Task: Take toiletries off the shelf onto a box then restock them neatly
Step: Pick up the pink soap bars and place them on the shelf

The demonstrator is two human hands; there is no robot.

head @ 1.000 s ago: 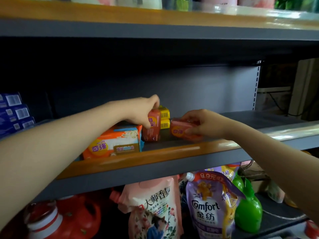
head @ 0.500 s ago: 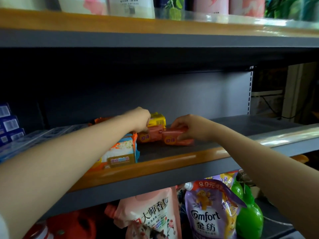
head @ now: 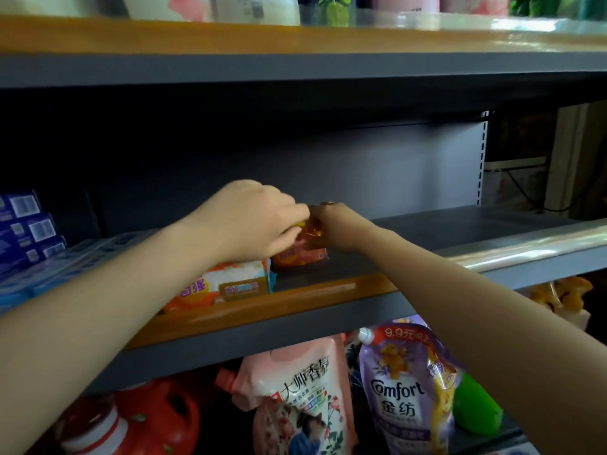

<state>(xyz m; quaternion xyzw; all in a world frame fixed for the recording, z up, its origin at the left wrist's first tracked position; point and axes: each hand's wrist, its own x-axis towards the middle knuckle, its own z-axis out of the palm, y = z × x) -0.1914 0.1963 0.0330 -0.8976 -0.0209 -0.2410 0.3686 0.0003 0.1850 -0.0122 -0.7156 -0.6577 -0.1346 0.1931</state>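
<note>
On the middle shelf (head: 328, 292) lie small red-orange soap packs (head: 300, 254), stacked behind an orange and white soap box (head: 226, 284). My left hand (head: 253, 221) reaches over the box and its fingers curl onto the top of the packs. My right hand (head: 335, 228) comes in from the right and grips the same packs at their right side. The two hands touch above them. A bit of yellow packaging (head: 297, 225) shows between the fingers; the rest of the stack is hidden.
Blue cartons (head: 29, 231) fill the shelf's left end. The right part of the shelf board (head: 460, 228) is bare grey. Below hang a pink refill pouch (head: 295, 399), a purple Comfort pouch (head: 404, 389), a green bottle (head: 476, 408) and a red jug (head: 131, 421).
Both hands have drawn together over the soap packs, the right hand moving left until it meets the left. The upright pack has been laid flat.
</note>
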